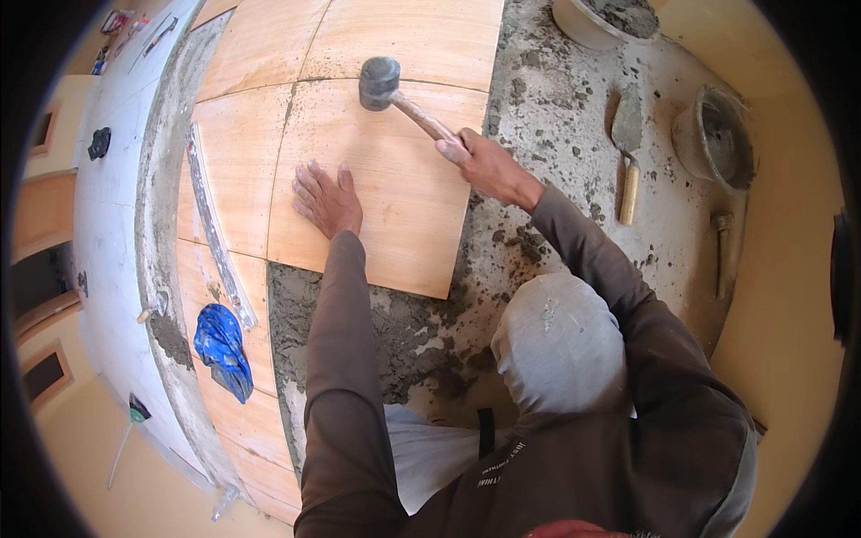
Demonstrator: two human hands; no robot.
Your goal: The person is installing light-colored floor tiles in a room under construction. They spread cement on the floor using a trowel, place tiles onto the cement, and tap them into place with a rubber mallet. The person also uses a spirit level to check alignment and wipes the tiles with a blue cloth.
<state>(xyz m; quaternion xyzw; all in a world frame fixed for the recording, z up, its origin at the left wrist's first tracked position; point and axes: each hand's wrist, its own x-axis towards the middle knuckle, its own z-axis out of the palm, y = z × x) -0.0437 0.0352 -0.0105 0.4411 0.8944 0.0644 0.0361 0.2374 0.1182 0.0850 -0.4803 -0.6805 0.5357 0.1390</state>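
My right hand [489,167] is wrapped round the wooden handle of a rubber mallet [380,82]. Its dark head is over the far edge of a wood-grain floor tile [395,197]; whether it touches the tile I cannot tell. Flat on the same tile, near its left edge, lies my left hand [328,199], fingers spread and dusted with grey. The tile's near edge borders a bed of wet grey mortar [359,323]. More wood-grain tiles [238,134] adjoin it on the left and far sides.
A long metal straightedge [215,224] and a blue cloth [222,351] lie on the left tiles. Rightward, on the mortar-spattered floor, are a trowel [628,148], a brush-like tool [723,255] and a bucket [708,134]. A mortar-filled tub [587,25] stands beyond.
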